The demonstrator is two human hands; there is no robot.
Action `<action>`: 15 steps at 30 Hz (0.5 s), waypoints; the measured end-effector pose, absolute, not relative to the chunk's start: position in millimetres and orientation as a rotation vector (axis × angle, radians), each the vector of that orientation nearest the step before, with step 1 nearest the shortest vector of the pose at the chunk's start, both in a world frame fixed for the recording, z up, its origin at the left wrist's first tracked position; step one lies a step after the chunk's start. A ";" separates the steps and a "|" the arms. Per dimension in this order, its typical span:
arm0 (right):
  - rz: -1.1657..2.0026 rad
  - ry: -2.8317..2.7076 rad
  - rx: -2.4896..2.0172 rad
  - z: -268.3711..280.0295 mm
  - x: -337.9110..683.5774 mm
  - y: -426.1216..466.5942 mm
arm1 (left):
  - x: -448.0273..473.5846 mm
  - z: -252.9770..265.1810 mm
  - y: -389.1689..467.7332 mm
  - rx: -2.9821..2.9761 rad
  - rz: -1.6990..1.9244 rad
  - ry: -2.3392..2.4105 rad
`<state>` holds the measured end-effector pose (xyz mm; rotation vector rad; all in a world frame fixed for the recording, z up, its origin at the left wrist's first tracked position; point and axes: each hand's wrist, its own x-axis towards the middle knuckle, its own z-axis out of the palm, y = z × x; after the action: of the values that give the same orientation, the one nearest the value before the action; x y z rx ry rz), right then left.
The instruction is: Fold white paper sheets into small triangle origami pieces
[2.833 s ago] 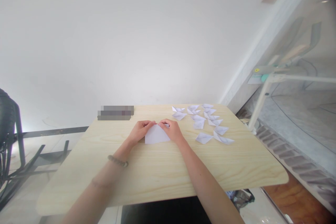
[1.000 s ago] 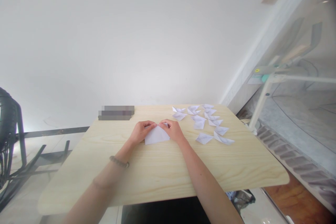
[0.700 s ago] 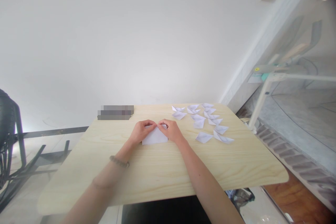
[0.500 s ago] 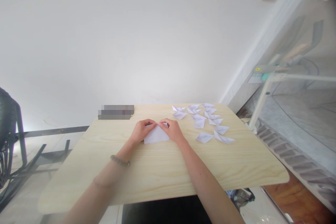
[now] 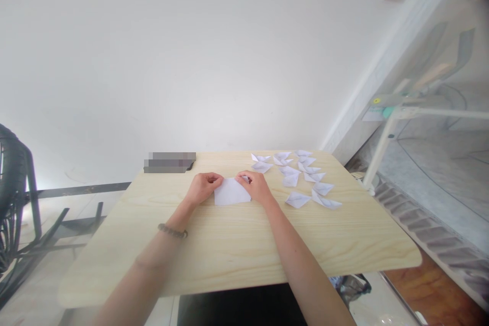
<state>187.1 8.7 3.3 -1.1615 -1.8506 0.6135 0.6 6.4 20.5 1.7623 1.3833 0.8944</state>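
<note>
A small white sheet of paper is held just above or on the wooden table, between my two hands. My left hand pinches its upper left corner between thumb and fingers. At the upper right edge, my right hand grips the paper in the same way, with its thumb lying on the near face. Beyond the right hand lie several folded white paper boats, grouped on the right half of the table.
The light wooden table stands against a white wall. A dark blurred-out object lies at its back left corner. To the left is a black chair-like frame; to the right, a white metal frame.
My hands have moved apart along the paper's top edge, from near its middle out to the corners. The paper now shows a wider, flatter top. The paper boats have not moved.
</note>
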 end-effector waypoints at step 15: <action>0.590 -1.770 -1.238 6.2 206.3 11.4 | -10.1 18.8 9.0 1.567 0.883 1.128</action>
<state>206.3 11.4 6.2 -1.2377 -1.7702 0.5897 -10.1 9.0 18.8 1.5666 1.1283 0.8832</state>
